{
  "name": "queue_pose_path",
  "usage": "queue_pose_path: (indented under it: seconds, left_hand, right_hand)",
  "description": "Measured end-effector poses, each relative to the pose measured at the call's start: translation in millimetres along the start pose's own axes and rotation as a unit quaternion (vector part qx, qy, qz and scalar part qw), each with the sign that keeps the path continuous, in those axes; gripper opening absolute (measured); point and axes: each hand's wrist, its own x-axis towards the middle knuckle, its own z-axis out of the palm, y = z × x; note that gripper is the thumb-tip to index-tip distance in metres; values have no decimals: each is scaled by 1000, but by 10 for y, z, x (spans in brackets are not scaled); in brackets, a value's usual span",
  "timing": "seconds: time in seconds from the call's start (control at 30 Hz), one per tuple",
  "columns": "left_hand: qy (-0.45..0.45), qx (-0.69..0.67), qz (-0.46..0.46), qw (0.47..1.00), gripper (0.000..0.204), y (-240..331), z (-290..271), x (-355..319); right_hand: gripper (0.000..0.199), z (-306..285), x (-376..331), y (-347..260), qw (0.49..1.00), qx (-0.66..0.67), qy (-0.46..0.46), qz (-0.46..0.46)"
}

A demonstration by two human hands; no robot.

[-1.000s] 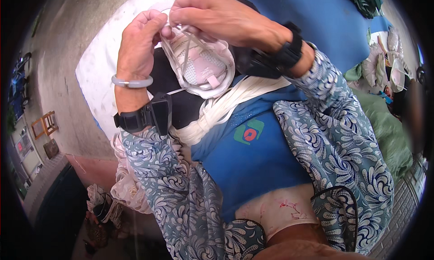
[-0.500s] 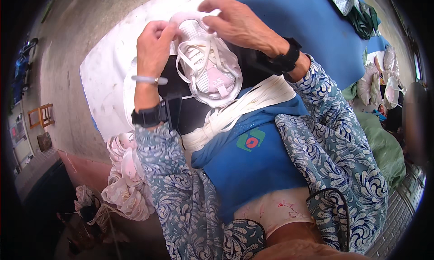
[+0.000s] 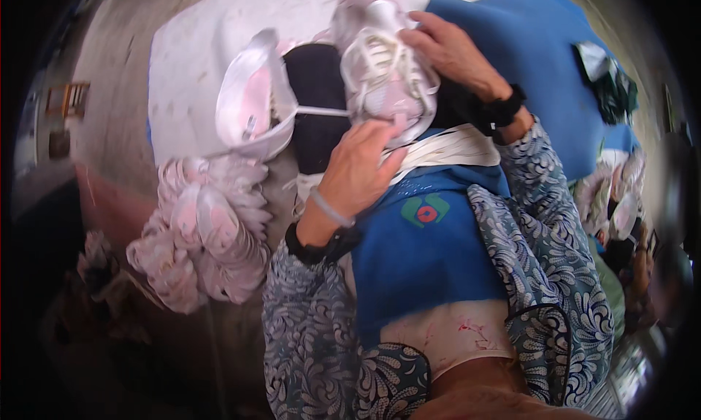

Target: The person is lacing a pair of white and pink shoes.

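Here the right hand [image 3: 451, 49] clasps the top of a white and pink sneaker [image 3: 383, 70]. The left hand [image 3: 359, 168] cups its underside, fingers loosely curled

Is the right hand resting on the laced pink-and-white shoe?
Yes, the right hand lies on the laced shoe, fingers over its upper side.

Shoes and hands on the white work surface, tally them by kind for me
Shoe held in the hands: 1
Shoe lying loose beside it: 1
Heap of pale pink shoes: 1 heap, pairs too blurred to count
Hands: 2, left hand, right hand
Total: 5 entries
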Motion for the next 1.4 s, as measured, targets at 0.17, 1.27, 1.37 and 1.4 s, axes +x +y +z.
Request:
queue_pose_path:
  seconds: [0.17,1.27,1.37,1.4]
  left_hand:
    - [-21,85,11,996,33,-21,104,-38]
    - [439,-564,-416,562,30,-2559,-249,-1482]
    - [480,-380,-481,628,23,-2456,-419,-1200]
    - [492,-244,-466,693,20,-2592,-769,-1465]
  right_hand:
    - [59,-72,13,-8,996,85,-16,-9]
    - [28,245,-429,-181,966,235,-97,53]
    - [33,87,-472,-165,990,-7,79,-114]
    - [33,120,-429,-213,990,3,73,-121]
